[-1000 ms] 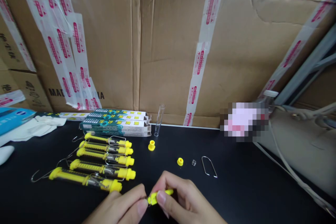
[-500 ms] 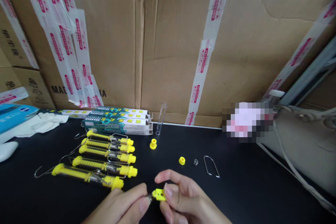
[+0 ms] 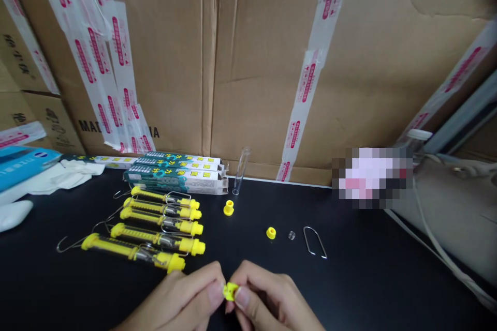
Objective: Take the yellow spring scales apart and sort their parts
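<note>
At the bottom middle my two hands meet around a small yellow plastic piece (image 3: 230,291) with holes in it. My right hand (image 3: 272,295) pinches its right end between thumb and forefinger. My left hand (image 3: 184,295) is closed at the other end, on a metal spring whose coils my fingers now hide. Just left of my hands lies a row of several yellow spring scales (image 3: 155,258) with clear tubes and wire hooks. Beyond them to the right are a yellow flanged cap (image 3: 229,208), a smaller yellow cap (image 3: 271,232), a small clear ring-like part (image 3: 291,235) and a bent wire loop (image 3: 315,242).
Printed narrow boxes (image 3: 174,181) are stacked at the back, beside an upright clear tube (image 3: 241,170). A large taped cardboard box (image 3: 256,62) walls off the rear. White cloth (image 3: 58,181) lies at left; a cable (image 3: 438,248) and a capped bottle (image 3: 419,137) are at right.
Both hands have come closer together at the yellow piece, and the right forefinger has curled down onto it. The spring's coils, seen before at the left fingertips, are hidden. The view has shifted slightly.
</note>
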Demonstrator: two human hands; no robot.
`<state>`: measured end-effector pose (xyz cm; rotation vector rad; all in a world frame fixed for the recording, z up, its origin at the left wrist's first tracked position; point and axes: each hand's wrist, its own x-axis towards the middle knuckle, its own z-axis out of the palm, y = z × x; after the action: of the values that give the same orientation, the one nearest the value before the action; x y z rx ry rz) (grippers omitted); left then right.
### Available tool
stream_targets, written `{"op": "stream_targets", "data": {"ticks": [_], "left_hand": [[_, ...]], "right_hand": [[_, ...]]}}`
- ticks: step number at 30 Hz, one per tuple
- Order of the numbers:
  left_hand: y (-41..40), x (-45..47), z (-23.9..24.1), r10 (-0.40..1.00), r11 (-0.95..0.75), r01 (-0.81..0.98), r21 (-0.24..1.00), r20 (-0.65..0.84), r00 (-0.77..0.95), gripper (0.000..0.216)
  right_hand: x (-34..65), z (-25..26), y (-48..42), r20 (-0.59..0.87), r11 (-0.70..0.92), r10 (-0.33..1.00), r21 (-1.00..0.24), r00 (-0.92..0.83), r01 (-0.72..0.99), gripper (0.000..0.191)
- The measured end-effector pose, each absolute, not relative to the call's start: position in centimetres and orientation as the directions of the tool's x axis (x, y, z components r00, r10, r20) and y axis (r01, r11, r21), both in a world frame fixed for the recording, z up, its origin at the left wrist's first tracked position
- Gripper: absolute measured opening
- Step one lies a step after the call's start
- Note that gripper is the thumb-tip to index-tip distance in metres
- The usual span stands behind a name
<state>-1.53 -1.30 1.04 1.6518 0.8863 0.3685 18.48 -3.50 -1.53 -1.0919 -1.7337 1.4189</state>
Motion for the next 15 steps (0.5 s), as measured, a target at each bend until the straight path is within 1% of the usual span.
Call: {"op": "stream_targets", "data": {"ticks": [2, 5, 8, 12, 15], "left_hand": [[-1.0, -1.6, 0.8, 0.703, 0.040, 0.312, 0.949, -0.249, 0.667, 0.054], [-0.7, -1.6, 0.0, 0.697, 0.126, 0.234, 0.964, -0.254, 0.671, 0.057], [-0.7, -1.5, -0.7, 0.705, 0.131, 0.219, 0.967, -0.246, 0.665, 0.058], [-1.0, -1.5, -1.0, 0.728, 0.110, 0.259, 0.959, -0.256, 0.636, 0.058], [-0.9, -1.7, -1.3, 0.741, 0.208, 0.239, 0.948, -0.312, 0.595, 0.057]], "right_hand": [[18.3, -2.1, -3.3, 0.001, 0.078, 0.894, -0.985, -0.448, 0.152, 0.053], [18.0, -2.5, -3.1, 0.094, 0.162, 0.901, -0.979, -0.425, 0.126, 0.050], [17.9, -2.4, -2.8, 0.187, 0.257, 0.904, -0.957, -0.385, 0.137, 0.049], [18.1, -2.2, -2.8, 0.220, 0.290, 0.897, -0.948, -0.384, 0.134, 0.048], [18.3, -2.2, -3.1, 0.303, 0.380, 0.886, -0.909, -0.352, 0.171, 0.041]]}}
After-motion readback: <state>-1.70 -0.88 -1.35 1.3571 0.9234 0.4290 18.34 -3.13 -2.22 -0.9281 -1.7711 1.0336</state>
